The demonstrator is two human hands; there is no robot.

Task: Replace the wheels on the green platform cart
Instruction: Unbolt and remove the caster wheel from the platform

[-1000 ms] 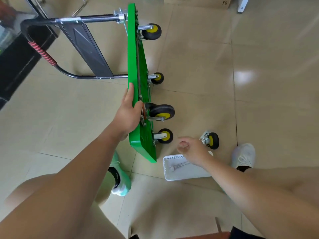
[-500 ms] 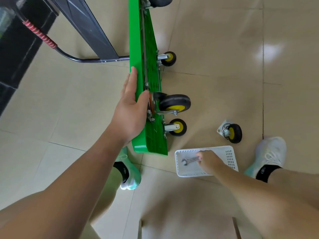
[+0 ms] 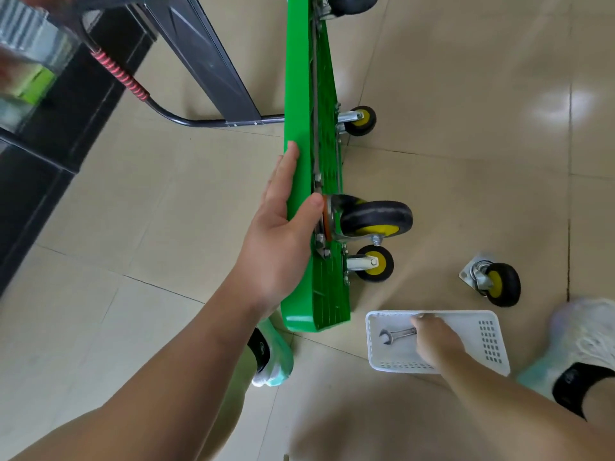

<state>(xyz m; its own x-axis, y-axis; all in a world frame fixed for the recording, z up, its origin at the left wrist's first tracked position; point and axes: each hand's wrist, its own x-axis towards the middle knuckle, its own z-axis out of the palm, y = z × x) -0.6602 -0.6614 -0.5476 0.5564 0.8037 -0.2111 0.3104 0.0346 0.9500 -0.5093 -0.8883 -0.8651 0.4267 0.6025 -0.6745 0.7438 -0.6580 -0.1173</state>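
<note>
My left hand (image 3: 283, 234) holds the green cart (image 3: 301, 111); right hand (image 3: 436, 337) grasps the wrench (image 3: 396, 335) beside it; next, lift it to the bolts

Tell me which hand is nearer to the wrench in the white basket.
The right hand: it is inside the white basket, its fingers at the handle of the wrench. The left hand is up on the green platform cart, gripping its edge.

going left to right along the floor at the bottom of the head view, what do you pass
left hand → green cart deck → spanner in white basket → right hand → loose caster → white shoe
</note>
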